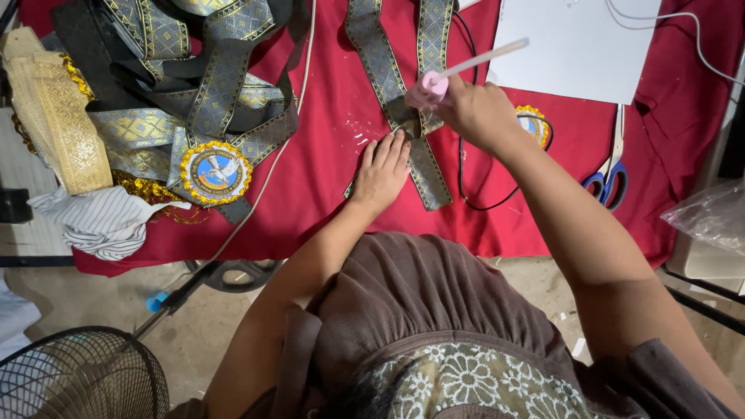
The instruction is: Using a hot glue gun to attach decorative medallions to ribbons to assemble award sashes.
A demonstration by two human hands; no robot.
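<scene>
My left hand [382, 172] lay flat with fingers spread and together on nothing, pressing the crossed grey-and-gold brocade ribbon [386, 71] against the red cloth of the worktop [326, 167]. My right hand [475, 114] was clamped around a pink glue gun [431, 88] with a glue stick poking out the back, its tip at the ribbon's crossing point. Blue-handled scissors [612, 172] lay to the right, a white sheet [578, 46] above them, and a heap of ribbons with a round badge [216, 172] well off to the left.
</scene>
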